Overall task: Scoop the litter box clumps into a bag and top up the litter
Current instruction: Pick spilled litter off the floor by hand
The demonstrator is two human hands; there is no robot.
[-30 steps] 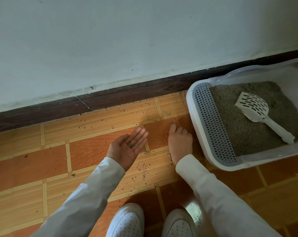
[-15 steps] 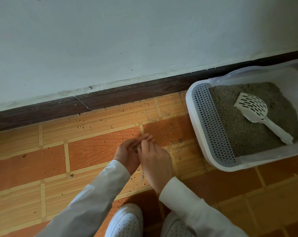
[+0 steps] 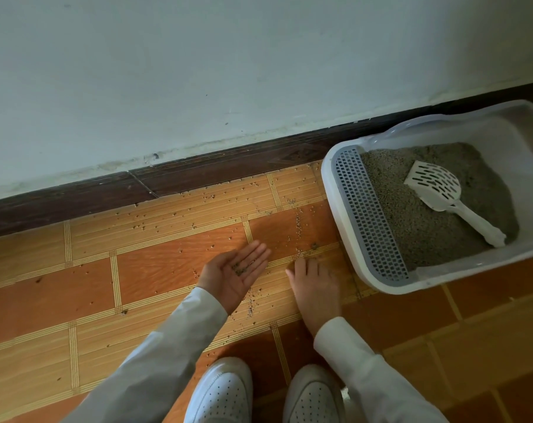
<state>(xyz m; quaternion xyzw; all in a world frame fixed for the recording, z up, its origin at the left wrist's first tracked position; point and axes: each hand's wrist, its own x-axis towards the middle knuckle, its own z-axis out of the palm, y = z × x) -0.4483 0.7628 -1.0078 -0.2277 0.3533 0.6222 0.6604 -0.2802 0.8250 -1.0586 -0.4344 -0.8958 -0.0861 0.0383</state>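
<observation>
A white litter box (image 3: 344, 239) with a grey perforated step stands on the floor at the right, holding grey litter (image 3: 418, 227). A white slotted scoop (image 3: 442, 193) lies on the litter, handle toward me. My left hand (image 3: 234, 274) is held palm up above the floor, fingers straight, with a few litter grains lying in the palm. My right hand (image 3: 315, 282) lies palm down on the tiles just left of the box, fingers spread over scattered grains (image 3: 298, 227).
Loose litter grains are strewn over the orange floor tiles (image 3: 167, 264) between the dark skirting board (image 3: 198, 175) and my white shoes (image 3: 225, 392). A pale wall (image 3: 228, 71) rises behind. No bag is in view.
My right hand left my left palm and moved right, down onto the floor beside the box. My left palm has opened flat, showing the grains.
</observation>
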